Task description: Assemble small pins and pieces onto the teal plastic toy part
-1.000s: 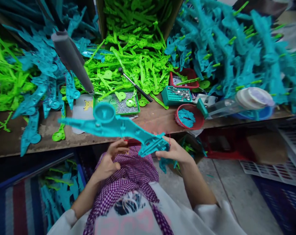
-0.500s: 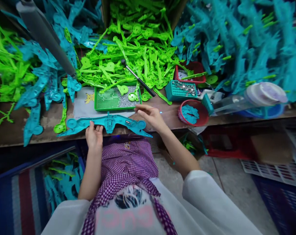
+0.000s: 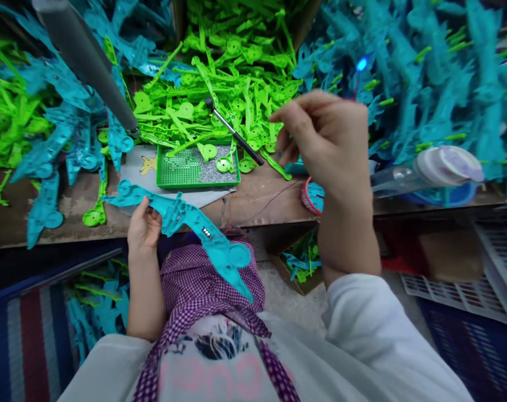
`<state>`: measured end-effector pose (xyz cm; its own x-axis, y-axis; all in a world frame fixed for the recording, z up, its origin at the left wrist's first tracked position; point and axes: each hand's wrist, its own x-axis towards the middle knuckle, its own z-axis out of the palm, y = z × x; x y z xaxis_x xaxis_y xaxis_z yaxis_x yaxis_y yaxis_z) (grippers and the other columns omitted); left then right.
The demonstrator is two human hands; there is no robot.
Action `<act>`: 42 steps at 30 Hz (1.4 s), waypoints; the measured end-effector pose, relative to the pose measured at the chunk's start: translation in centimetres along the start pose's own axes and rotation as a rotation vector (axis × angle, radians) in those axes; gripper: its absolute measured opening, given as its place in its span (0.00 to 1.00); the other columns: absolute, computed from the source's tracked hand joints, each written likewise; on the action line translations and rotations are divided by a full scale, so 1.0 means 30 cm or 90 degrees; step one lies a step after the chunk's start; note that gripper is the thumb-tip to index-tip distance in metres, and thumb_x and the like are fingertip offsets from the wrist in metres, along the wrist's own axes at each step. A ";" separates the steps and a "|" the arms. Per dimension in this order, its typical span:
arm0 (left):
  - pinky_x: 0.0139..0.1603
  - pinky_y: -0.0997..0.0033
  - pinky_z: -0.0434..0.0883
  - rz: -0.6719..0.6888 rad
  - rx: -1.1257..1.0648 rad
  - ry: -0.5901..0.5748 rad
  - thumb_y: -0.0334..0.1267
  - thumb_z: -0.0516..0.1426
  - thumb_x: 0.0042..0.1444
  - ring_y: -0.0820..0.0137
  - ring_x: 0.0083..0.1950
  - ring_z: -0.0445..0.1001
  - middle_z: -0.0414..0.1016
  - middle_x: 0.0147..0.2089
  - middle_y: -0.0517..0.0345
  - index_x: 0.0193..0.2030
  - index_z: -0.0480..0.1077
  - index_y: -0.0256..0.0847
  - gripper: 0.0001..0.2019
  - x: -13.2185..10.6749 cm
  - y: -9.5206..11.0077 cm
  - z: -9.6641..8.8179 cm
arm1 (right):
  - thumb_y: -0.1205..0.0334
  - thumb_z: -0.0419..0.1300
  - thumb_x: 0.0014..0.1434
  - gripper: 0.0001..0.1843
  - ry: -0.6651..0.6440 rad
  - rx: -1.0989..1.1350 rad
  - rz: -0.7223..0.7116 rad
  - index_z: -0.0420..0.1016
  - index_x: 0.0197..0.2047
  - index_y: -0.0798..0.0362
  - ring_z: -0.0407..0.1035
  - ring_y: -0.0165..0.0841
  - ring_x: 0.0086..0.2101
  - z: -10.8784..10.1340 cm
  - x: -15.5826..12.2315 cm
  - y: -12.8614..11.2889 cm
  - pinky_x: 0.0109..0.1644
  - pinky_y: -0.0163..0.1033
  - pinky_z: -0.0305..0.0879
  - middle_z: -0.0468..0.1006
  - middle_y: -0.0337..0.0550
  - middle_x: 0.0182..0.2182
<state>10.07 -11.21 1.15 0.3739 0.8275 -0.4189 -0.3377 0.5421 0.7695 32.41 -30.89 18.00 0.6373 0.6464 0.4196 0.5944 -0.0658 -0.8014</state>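
My left hand (image 3: 143, 229) is closed on one end of a long teal plastic part (image 3: 186, 215). The part slants down from the bench edge over my lap, and a small metal piece shows near its middle. My right hand (image 3: 333, 145) is raised above the bench with its fingers pinched together. A small blue light (image 3: 361, 64) glows just above its knuckles. A thin dark wire (image 3: 270, 202) trails across the bench from the part toward that hand.
On the wooden bench (image 3: 69, 209) are a green tray of small screws (image 3: 195, 167), a black-handled tool (image 3: 234, 137), a red basket (image 3: 310, 195) and a clear bottle (image 3: 441, 164). Piles of green parts (image 3: 237, 72) and teal parts (image 3: 438, 72) fill the back. A grey pole (image 3: 86, 56) leans at left.
The teal part came down from the air to the bench edge, then tilted toward my lap. My right hand left it and rose high with the lit blue light.
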 end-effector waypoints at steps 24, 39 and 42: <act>0.39 0.63 0.79 -0.147 0.179 -0.056 0.41 0.61 0.58 0.63 0.35 0.82 0.79 0.35 0.47 0.37 0.71 0.34 0.10 -0.041 0.047 -0.155 | 0.60 0.54 0.66 0.12 -0.258 -0.356 -0.113 0.75 0.47 0.53 0.67 0.42 0.48 0.562 -0.184 0.251 0.50 0.46 0.59 0.77 0.51 0.48; 0.51 0.64 0.72 0.352 0.525 -0.320 0.36 0.62 0.56 0.66 0.44 0.78 0.80 0.45 0.52 0.46 0.77 0.43 0.11 -0.007 -0.060 0.050 | 0.56 0.55 0.65 0.10 -0.157 -0.079 0.013 0.75 0.40 0.50 0.70 0.36 0.40 0.496 -0.238 0.286 0.47 0.44 0.65 0.77 0.45 0.38; 0.47 0.67 0.73 0.374 0.514 -0.321 0.38 0.62 0.56 0.68 0.40 0.78 0.81 0.40 0.54 0.42 0.78 0.42 0.08 -0.023 -0.086 0.053 | 0.52 0.59 0.62 0.13 -0.112 -0.213 -0.008 0.76 0.46 0.48 0.66 0.42 0.52 0.469 -0.252 0.244 0.54 0.50 0.58 0.74 0.49 0.51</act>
<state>12.05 -13.42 0.23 0.7093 0.6712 0.2154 0.0143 -0.3192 0.9476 25.05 -25.56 2.97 0.5522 0.7673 0.3261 0.7475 -0.2825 -0.6011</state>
